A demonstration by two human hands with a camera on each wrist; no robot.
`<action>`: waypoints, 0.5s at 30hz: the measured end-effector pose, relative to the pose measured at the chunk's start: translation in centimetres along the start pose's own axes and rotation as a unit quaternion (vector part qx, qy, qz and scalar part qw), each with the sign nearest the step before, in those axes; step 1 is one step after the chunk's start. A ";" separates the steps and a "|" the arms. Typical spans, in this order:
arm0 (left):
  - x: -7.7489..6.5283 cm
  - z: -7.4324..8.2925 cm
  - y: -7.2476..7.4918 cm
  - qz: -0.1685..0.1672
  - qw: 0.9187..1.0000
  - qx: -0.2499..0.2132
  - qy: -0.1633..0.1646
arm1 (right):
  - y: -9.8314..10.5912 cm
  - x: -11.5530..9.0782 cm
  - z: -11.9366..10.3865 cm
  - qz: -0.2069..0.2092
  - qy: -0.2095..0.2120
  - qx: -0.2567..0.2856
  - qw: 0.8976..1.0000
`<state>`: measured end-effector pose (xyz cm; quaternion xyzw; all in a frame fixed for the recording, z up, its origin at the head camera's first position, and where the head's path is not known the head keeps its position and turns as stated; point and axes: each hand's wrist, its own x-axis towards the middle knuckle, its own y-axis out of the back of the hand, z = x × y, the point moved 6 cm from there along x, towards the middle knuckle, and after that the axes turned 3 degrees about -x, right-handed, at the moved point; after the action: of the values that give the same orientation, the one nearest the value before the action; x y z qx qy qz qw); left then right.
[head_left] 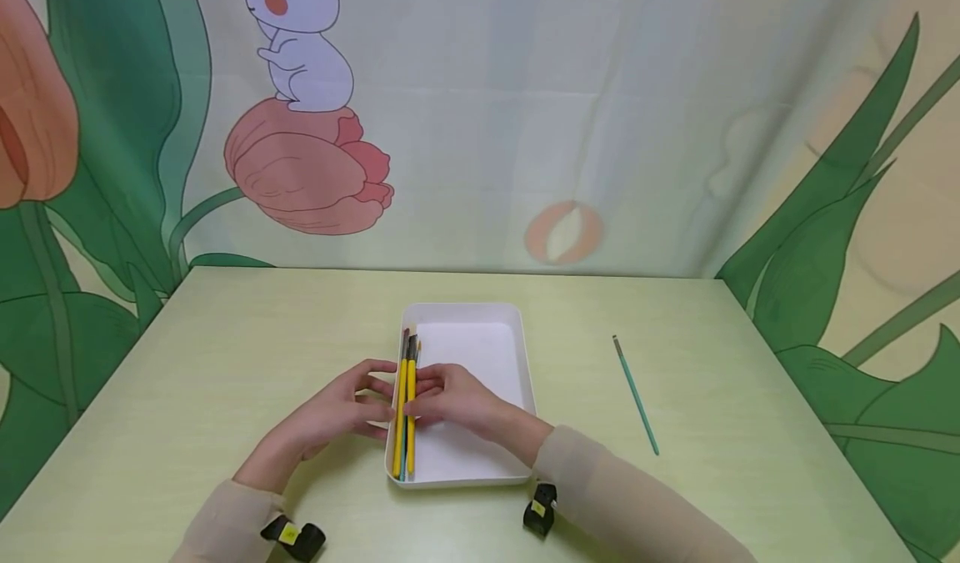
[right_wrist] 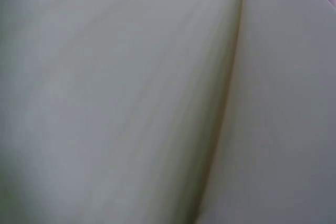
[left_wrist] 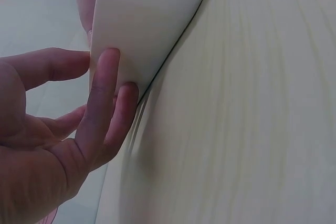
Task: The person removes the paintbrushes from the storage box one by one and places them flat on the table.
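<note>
A shallow white tray (head_left: 480,396) lies on the table. Several paintbrushes lie lengthwise along its left wall, bristles toward the far end. Two have yellow handles, and a thin teal handle shows between them. My right hand (head_left: 457,400) reaches over the tray and pinches the right yellow paintbrush (head_left: 412,454) at mid-handle. My left hand (head_left: 337,413) is at the tray's left side, its fingers spread. In the left wrist view its fingertips rest against the outer wall (left_wrist: 142,24) and the rim. The right wrist view holds mostly the tray's outer side (right_wrist: 283,103) and tabletop.
A teal paintbrush (head_left: 637,400) lies alone on the table (head_left: 720,363), right of the tray. Behind the table's far edge hangs a printed cloth (head_left: 465,129) with flowers and a white animal. Black wrist cameras (head_left: 540,509) sit near both sleeves.
</note>
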<state>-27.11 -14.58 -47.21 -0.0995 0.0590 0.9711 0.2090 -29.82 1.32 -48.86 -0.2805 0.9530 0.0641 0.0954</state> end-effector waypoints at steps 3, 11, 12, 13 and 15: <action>0.0 0.1 -0.1 -0.001 1.000 0.000 -0.003 | 0.0 0.1 0.2 0.006 0.000 0.008 1.000; -0.2 0.3 -0.3 -0.006 1.000 -0.001 -0.007 | -0.3 0.0 0.4 0.044 -0.013 0.020 0.999; -0.2 0.3 -0.3 -0.006 1.000 -0.001 -0.008 | -0.3 0.0 0.3 0.048 -0.013 0.017 0.999; -0.3 0.4 -0.3 -0.006 1.000 -0.001 -0.007 | -0.4 0.0 0.3 0.050 -0.014 0.017 0.999; -0.3 0.3 -0.3 -0.003 1.000 0.000 -0.006 | -0.5 0.0 0.4 0.055 -0.013 0.019 0.998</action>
<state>-26.77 -14.33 -46.84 -0.0942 0.0580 0.9709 0.2123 -29.50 1.00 -49.25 -0.2252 0.9666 0.0550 0.1096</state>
